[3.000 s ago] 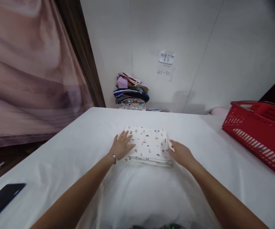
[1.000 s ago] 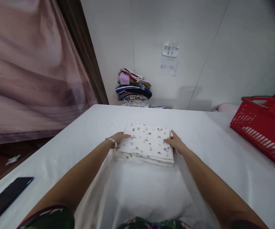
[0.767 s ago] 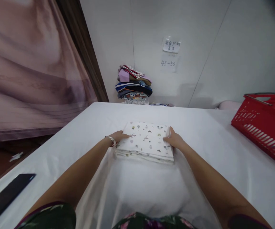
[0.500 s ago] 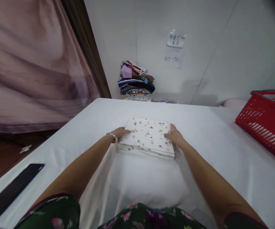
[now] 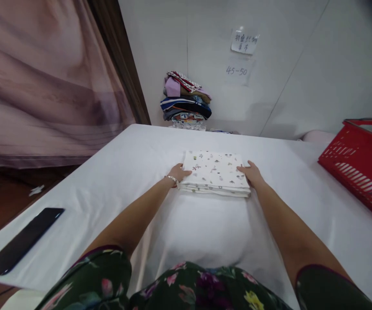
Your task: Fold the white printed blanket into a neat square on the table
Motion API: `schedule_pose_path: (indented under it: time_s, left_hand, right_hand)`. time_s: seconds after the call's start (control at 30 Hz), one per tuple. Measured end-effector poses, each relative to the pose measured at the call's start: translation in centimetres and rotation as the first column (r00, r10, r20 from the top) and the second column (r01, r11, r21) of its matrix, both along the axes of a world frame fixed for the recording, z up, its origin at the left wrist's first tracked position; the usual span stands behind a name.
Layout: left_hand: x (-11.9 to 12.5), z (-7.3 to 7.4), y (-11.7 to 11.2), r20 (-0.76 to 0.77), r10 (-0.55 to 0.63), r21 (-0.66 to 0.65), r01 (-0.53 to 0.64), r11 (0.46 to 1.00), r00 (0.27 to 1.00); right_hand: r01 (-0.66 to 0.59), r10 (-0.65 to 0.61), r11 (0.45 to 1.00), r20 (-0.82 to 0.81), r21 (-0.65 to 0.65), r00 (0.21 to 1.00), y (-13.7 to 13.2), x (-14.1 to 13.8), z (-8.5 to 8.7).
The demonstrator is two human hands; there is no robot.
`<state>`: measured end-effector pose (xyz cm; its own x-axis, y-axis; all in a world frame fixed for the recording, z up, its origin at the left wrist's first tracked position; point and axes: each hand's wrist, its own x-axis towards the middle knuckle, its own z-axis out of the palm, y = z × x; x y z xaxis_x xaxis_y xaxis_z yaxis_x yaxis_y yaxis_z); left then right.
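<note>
Cloth (image 5: 216,172) lies farther right on the table (image 5: 118,172) now; left hand (image 5: 177,173) and right hand (image 5: 254,175) grip its sides, likely keeping folds square.

Some things show only partly.
The right edge cuts the red basket (image 5: 356,165); far right, the table (image 5: 302,189) partly hides a pink shape (image 5: 318,136); prints on the folded cloth (image 5: 214,174) are too small to name.
</note>
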<state>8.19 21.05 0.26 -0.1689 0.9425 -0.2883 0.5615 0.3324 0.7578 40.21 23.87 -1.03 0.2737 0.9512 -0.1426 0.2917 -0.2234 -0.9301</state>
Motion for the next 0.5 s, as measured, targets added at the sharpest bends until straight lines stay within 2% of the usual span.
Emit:
schedule_pose_path:
  time_s: [0.13, 0.2, 0.23, 0.27, 0.33, 0.4, 0.43, 0.5]
  left_hand:
    - [0.0, -0.5, -0.5, -0.184, 0.001, 0.074, 0.013, 0.997, 0.983]
    - [-0.5, -0.6, -1.5, -0.280, 0.021, 0.206, 0.039, 0.978, 0.960]
    - [-0.6, -0.6, -2.1, -0.325, 0.023, 0.307, 0.082, 0.948, 0.946]
    - [-0.7, -0.7, -2.9, -0.366, 0.013, 0.416, 0.151, 0.897, 0.931]
    - [-0.6, -0.9, -4.4, -0.448, -0.055, 0.581, 0.338, 0.740, 0.892]
    - [0.0, -1.3, -5.6, -0.527, -0.150, 0.626, 0.502, 0.596, 0.836]
    - [0.3, -1.5, -6.0, -0.554, -0.186, 0.625, 0.553, 0.551, 0.812]
    - [1.1, -1.9, -6.4, -0.570, -0.219, 0.621, 0.589, 0.517, 0.792]
  right_hand:
    - [-0.007, 0.003, 0.998, 0.063, 0.060, 0.998, -0.5, 1.2, -1.9]
    - [0.017, -0.044, 0.985, 0.156, 0.169, 0.987, -1.6, 1.3, -2.1]
    - [0.004, -0.058, 0.968, 0.209, 0.250, 0.976, -2.4, 1.3, -2.1]
    - [-0.038, -0.054, 0.941, 0.262, 0.336, 0.963, -3.3, 1.2, -1.9]
    - [-0.203, 0.014, 0.853, 0.367, 0.481, 0.930, -5.4, 0.9, -1.4]
    - [-0.393, 0.104, 0.734, 0.480, 0.554, 0.871, -7.4, 0.4, -1.0]
    - [-0.473, 0.135, 0.680, 0.537, 0.561, 0.832, -8.1, 0.2, -0.9]
    - [-0.582, 0.162, 0.613, 0.637, 0.534, 0.754, -9.1, 0.0, -0.9]
